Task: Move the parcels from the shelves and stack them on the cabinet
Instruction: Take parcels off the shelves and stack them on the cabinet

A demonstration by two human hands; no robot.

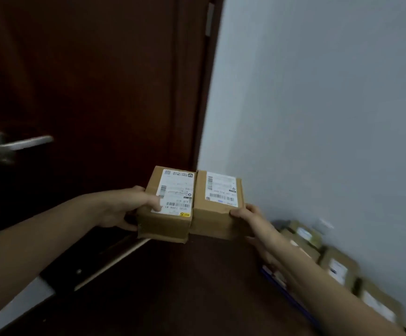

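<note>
Two small brown cardboard parcels with white shipping labels sit side by side at the centre. My left hand (126,207) grips the left parcel (165,226) from its left side, thumb on the label. My right hand (248,217) grips the right parcel (211,221) at its near right corner. Both parcels hover just above the dark wooden cabinet top (185,287), near its far edge; whether they touch it I cannot tell.
A dark brown door (88,81) with a silver lever handle (24,143) fills the left. A pale wall (330,105) rises on the right. Several labelled parcels (338,267) lie in a row along the wall at the lower right.
</note>
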